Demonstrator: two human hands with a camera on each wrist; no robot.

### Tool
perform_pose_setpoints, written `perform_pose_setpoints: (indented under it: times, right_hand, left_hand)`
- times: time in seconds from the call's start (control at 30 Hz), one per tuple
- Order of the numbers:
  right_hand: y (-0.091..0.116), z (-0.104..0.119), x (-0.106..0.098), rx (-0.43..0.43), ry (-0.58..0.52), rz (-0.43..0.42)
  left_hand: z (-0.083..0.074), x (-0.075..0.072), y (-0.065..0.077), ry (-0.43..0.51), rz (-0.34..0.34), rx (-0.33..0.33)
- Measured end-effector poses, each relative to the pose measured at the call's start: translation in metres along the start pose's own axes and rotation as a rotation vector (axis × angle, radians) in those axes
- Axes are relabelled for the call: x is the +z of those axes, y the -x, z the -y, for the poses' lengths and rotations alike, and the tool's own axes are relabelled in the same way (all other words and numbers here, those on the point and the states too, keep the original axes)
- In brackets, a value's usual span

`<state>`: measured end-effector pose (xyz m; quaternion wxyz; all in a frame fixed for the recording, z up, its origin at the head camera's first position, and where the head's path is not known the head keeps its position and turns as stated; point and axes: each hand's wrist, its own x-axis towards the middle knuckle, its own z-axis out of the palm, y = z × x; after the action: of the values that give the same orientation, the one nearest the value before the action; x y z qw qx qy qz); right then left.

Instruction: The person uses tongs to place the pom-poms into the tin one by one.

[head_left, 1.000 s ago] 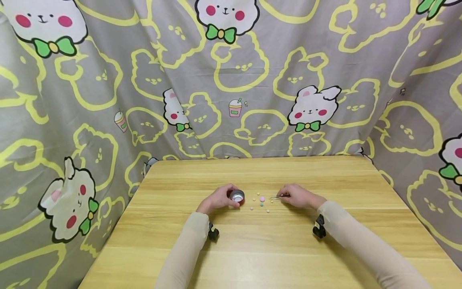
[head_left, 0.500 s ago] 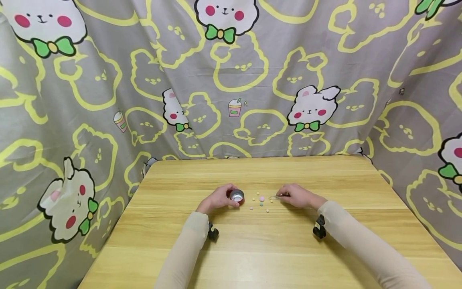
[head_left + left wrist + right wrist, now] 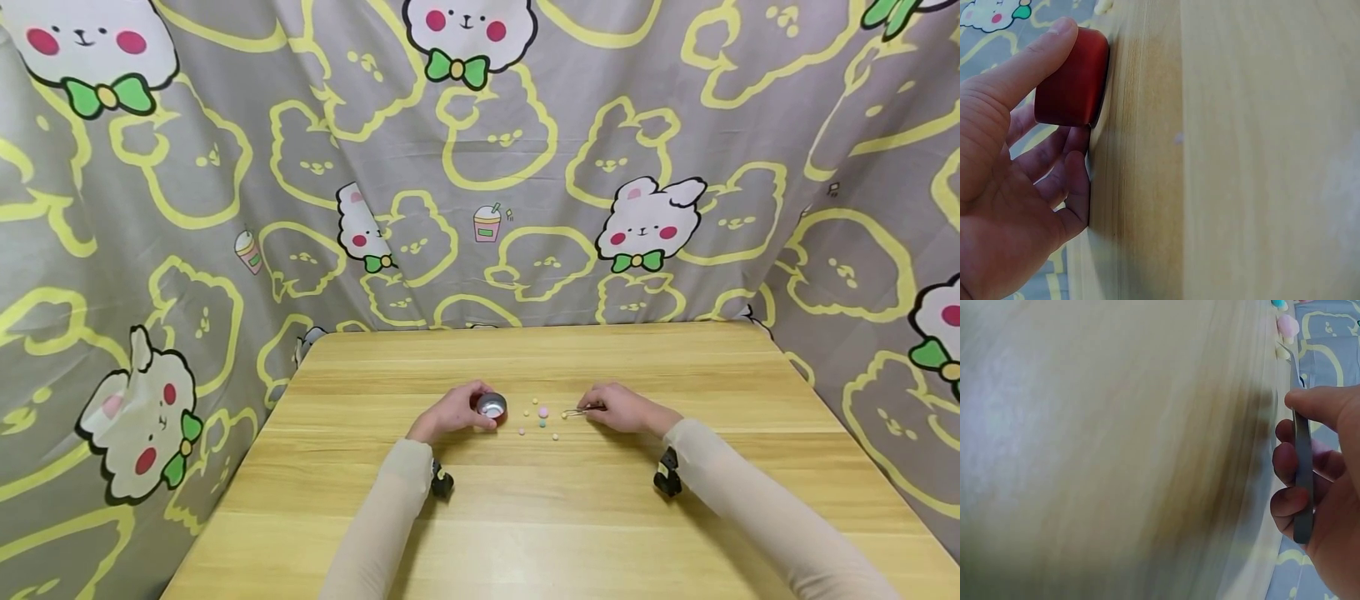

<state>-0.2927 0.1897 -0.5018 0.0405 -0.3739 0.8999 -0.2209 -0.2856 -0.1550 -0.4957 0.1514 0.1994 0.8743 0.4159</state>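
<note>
Right of centre in the head view, tweezers (image 3: 587, 409) point left, tips at a yellow bead (image 3: 565, 415); whether they grip it, I cannot tell. The right hand (image 3: 621, 408) holds them with curled fingers. Just left lie a pink ball (image 3: 543, 412) and a teal bead (image 3: 542, 423). Near the frame's centre, the left hand (image 3: 452, 412) grips a red cup (image 3: 1069, 87). Across the top hangs a patterned curtain (image 3: 420, 142).

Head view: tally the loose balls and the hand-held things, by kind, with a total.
Larger pink ball: 1
Teal ball: 1
Smaller pale balls, yellowish to pinkish: 5
Red cup, held: 1
Tweezers, held: 1
Total: 9
</note>
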Motion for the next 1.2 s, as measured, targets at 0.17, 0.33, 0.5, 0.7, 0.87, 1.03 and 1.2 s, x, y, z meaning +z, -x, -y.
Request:
perform_pose_setpoints:
  times: [0.17, 0.33, 0.5, 0.7, 0.87, 1.03, 1.2]
  right_hand:
    - [0.0, -0.002, 0.001, -0.019, 0.008, -0.001]
    - [0.0, -0.003, 0.001, -0.053, 0.014, -0.01]
    - [0.0, -0.004, 0.001, -0.074, -0.004, -0.03]
    - [0.0, -0.004, 0.003, -0.069, -0.012, -0.047]
    - [-0.001, 0.001, -0.001, -0.045, -0.035, -0.051]
    - [-0.004, 0.005, -0.006, -0.06, -0.04, -0.06]
    - [-0.009, 0.004, -0.008, -0.103, -0.009, -0.088]
  left_hand:
    - [0.0, 0.0, 0.0, -0.015, 0.0, -0.003]
    - [0.0, 0.0, -0.001, -0.02, 0.0, -0.008]
    - [0.0, -0.001, -0.001, -0.019, -0.002, -0.003]
    - [0.001, 0.0, -0.001, -0.036, 0.001, 0.006]
    - [0.002, 0.001, -0.001, -0.036, 0.001, 0.003]
    - [0.002, 0.001, -0.001, -0.028, -0.001, -0.006]
    - [0.001, 0.001, -0.002, -0.02, -0.002, 0.0]
